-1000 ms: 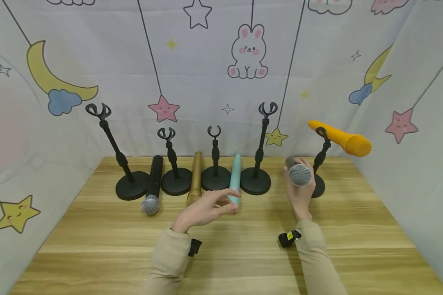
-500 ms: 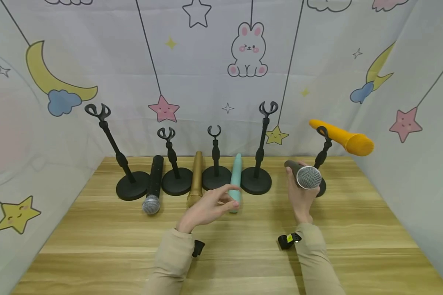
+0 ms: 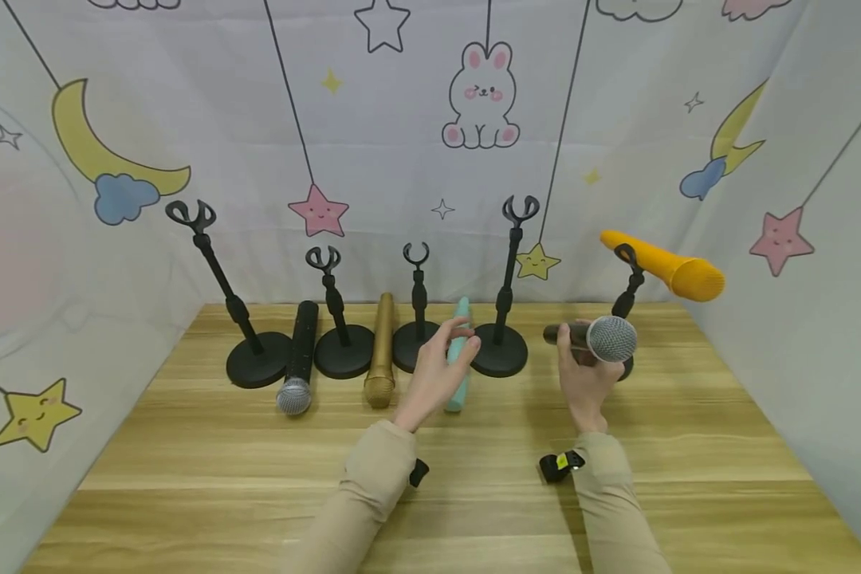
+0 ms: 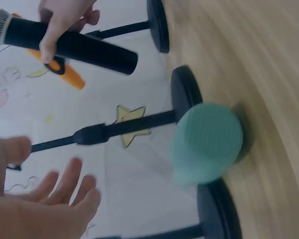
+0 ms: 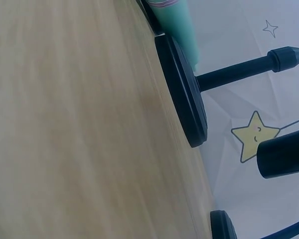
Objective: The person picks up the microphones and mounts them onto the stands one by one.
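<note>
My right hand (image 3: 587, 392) grips a black microphone (image 3: 612, 340) by its handle, with the silver mesh head pointing right and toward me. In the left wrist view this microphone (image 4: 70, 47) is held up off the table. Over a teal microphone (image 3: 456, 396) on the table hovers my left hand (image 3: 436, 376), fingers spread and slightly bent. The left wrist view shows a gap between those fingers and the teal microphone's round head (image 4: 209, 142). To the right of the teal microphone stands a tall black stand (image 3: 499, 351) with an unfilled clip.
An orange microphone (image 3: 663, 265) rests in the clip of the rightmost stand (image 3: 624, 303). A gold microphone (image 3: 380, 359) and a black one (image 3: 299, 359) lie between more stands (image 3: 344, 351) at left. A printed cloth (image 3: 402, 167) hangs behind the wooden table (image 3: 488, 494).
My left hand has moved up and to the right, over the teal microphone. The right hand has turned its microphone from pointing at me toward the right.
</note>
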A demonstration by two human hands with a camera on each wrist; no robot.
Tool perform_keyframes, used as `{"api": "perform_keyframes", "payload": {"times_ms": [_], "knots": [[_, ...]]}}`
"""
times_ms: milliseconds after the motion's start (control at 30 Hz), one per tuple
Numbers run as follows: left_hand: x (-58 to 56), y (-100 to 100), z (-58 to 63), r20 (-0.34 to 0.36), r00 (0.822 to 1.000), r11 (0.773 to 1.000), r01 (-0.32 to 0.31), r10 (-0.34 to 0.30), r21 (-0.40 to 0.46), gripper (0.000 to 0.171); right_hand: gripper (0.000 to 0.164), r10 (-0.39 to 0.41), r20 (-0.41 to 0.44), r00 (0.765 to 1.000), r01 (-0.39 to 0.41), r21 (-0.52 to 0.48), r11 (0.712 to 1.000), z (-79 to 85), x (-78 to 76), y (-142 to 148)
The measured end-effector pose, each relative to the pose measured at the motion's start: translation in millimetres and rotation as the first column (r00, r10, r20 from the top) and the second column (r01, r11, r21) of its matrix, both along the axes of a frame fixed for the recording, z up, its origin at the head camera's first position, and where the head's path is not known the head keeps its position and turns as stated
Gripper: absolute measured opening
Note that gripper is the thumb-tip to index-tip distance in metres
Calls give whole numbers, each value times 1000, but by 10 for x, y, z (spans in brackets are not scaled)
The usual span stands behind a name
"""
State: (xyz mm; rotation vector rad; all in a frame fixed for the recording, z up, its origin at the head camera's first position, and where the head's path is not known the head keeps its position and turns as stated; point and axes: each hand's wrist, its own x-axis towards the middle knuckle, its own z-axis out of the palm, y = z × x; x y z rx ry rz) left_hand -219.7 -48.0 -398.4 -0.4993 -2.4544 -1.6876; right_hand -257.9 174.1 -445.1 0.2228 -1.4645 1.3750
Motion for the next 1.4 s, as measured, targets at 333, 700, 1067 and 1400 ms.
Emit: {"api": "perform_keyframes", "payload": {"times_ms": [333, 700, 1067, 1400], "knots": [[-470, 342, -65, 85, 995, 980, -74, 59, 183, 47, 24, -60, -20, 998, 60, 33, 998, -37, -27, 25], [-716, 606, -70, 120, 993, 992, -32, 17, 124, 57, 22, -34, -33, 999, 36, 61, 997, -30, -5, 7], [-774, 688, -102, 83, 996, 998, 27, -32, 63, 53, 26, 8, -35, 999, -6, 57, 998, -29, -4, 17], [-849, 700, 8, -34, 994, 990, -107, 104, -97, 42, 25, 40, -30, 999, -38, 49, 998, -46, -24, 13]]}}
